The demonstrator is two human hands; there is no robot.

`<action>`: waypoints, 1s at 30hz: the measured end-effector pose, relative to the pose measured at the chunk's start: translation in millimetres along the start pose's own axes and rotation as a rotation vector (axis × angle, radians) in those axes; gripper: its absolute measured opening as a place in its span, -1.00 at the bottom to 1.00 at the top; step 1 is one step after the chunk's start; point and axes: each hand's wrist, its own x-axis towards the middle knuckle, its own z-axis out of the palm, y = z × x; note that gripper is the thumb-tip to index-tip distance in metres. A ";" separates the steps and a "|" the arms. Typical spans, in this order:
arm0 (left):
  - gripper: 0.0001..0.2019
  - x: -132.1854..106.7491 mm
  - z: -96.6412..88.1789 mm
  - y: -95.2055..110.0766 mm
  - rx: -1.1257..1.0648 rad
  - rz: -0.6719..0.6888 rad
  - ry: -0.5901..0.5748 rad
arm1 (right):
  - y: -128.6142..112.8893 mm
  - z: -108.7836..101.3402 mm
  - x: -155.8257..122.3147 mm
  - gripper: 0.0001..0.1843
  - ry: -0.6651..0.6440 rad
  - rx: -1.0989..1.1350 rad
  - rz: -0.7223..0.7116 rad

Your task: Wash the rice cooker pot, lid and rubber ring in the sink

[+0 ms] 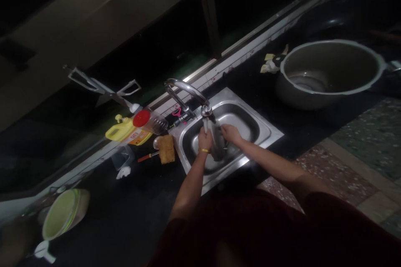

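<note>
Under the curved tap (187,87), a round grey metal piece (216,142) is held on edge inside the steel sink (270,132). It looks like a lid or shallow pan; its exact kind is unclear in the dim, blurred view. My left hand (205,139), with a yellow band at the wrist, grips its left rim. On the opposite side, my right hand (231,133) has its fingers closed on the right edge. Whether water runs from the tap onto the piece cannot be made out.
A large metal pot (308,96) stands right of the sink. Left of it are a brown sponge (166,149), a red-lidded jar (142,118), a yellow jug (120,130) and a dish rack (103,87). Further left sit a green tub (61,215) and a white scoop (44,250).
</note>
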 end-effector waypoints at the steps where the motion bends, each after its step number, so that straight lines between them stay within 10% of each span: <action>1: -0.75 0.0 -3.8 -3.2 -0.005 -0.019 0.007 | -1.4 -1.5 3.8 -0.58 0.020 0.018 -0.023; 6: -0.75 -1.3 -3.3 -7.4 0.032 -0.002 -0.006 | -18.5 -8.0 39.9 -0.62 0.024 0.022 -0.253; 13: -0.77 -0.7 12.6 4.8 0.080 0.091 -0.066 | 21.5 0.3 7.8 -0.60 0.184 0.175 -0.145; 30: -0.76 -0.9 6.8 4.5 0.074 0.029 -0.050 | 6.8 3.9 24.5 -0.71 0.215 0.090 -0.161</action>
